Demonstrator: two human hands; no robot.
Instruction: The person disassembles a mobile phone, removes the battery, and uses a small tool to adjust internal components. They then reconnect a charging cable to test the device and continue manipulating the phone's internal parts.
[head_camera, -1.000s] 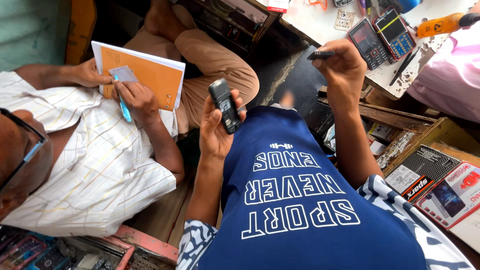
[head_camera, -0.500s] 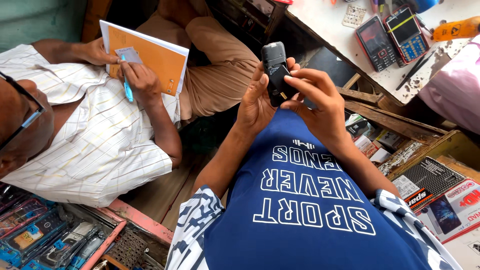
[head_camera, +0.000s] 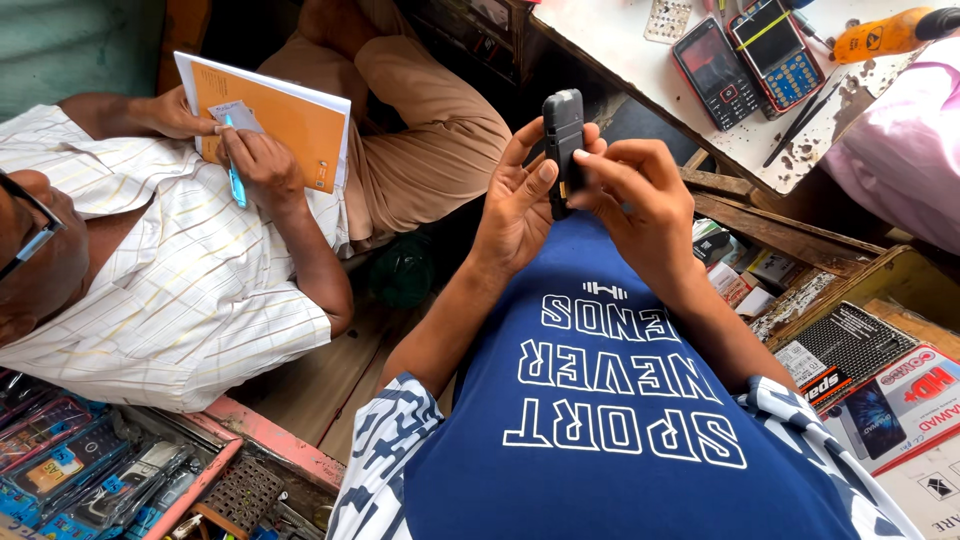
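Since a second ago the right hand has come off the counter and joined the left hand at the small black phone, which now stands upright above the blue shirt. Left fingers wrap the phone's side; right fingertips press its other edge (both hands closed on it). On the counter, well apart, lie two more phones and a thin dark tool. Beside, a seated person's hand holds a blue pen against an orange notebook.
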